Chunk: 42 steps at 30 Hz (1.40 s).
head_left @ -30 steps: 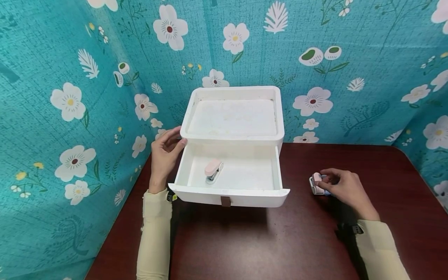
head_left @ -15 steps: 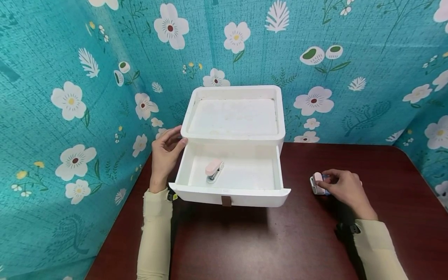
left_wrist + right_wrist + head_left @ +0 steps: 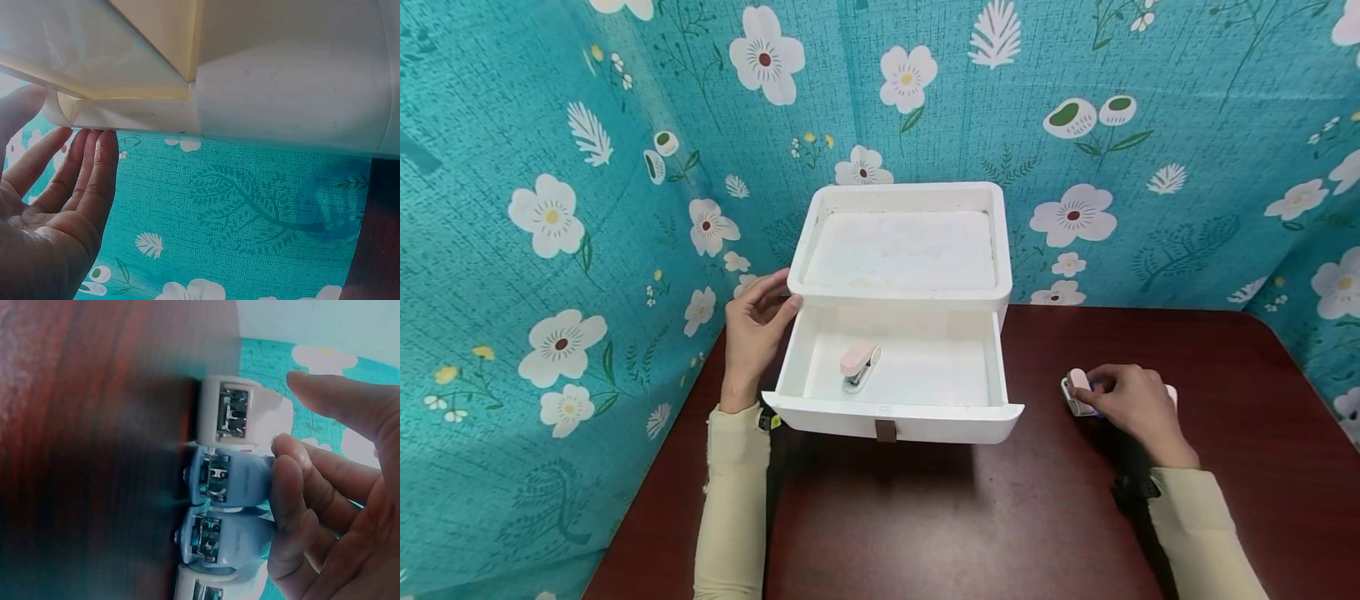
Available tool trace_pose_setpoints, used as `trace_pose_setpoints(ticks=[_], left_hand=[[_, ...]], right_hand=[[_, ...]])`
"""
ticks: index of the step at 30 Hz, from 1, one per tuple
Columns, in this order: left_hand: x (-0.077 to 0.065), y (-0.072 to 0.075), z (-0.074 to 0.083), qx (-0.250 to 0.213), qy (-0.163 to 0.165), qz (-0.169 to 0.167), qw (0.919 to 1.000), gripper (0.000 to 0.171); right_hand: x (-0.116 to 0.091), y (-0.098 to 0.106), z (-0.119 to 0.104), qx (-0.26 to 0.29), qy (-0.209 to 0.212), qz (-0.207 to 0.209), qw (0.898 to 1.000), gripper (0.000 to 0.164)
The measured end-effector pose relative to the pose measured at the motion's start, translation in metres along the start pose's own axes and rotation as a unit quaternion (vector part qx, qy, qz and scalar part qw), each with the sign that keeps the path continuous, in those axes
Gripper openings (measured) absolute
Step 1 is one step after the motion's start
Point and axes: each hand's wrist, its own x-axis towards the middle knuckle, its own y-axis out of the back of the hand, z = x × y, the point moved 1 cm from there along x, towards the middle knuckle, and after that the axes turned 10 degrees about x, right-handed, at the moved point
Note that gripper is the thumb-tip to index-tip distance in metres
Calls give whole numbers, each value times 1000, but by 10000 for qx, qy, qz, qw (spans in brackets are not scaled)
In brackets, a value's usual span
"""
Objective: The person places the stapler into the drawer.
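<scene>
A white drawer unit stands on the table with its drawer pulled out. Inside lies a pink stapler. My left hand touches the unit's left side, its fingers fairly straight along the side wall and the thumb at the front corner. To the right, my right hand pinches a pink-white stapler between thumb and index finger. Packed beside that one are a blue stapler, another blue stapler and a further pale stapler, partly hidden by the hand in the head view.
The dark red-brown table carries everything. A brown pull tab hangs on the drawer front. A shallow open tray forms the unit's top. Teal floral cloth hangs close behind and along the left.
My right hand has shifted slightly left, and the pink-white stapler at its fingertips has moved a little left too. More of the pale stapler behind the hand shows. The left hand stays put.
</scene>
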Motion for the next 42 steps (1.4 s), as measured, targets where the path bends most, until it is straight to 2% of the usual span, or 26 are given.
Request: trace_pose_setpoints(ticks=[8, 21, 30, 37, 42], left_hand=[[-1, 1, 1, 4, -32, 16, 10000, 39], [0, 0, 1, -16, -48, -12, 10000, 39], [0, 0, 0, 24, 33, -2, 10000, 39], [0, 0, -1, 60, 34, -13, 10000, 39], [0, 0, -1, 99, 65, -6, 9999, 40]], right_hand=[[1, -8, -5, -203, -165, -121, 9996, 44], [2, -11, -10, -278, 24, 104, 9996, 36], [2, -11, -13, -316, 10, 45, 9995, 38], [3, -7, -17, -274, 209, 240, 9991, 37], [3, -4, -24, -169, 504, 449, 9976, 35]])
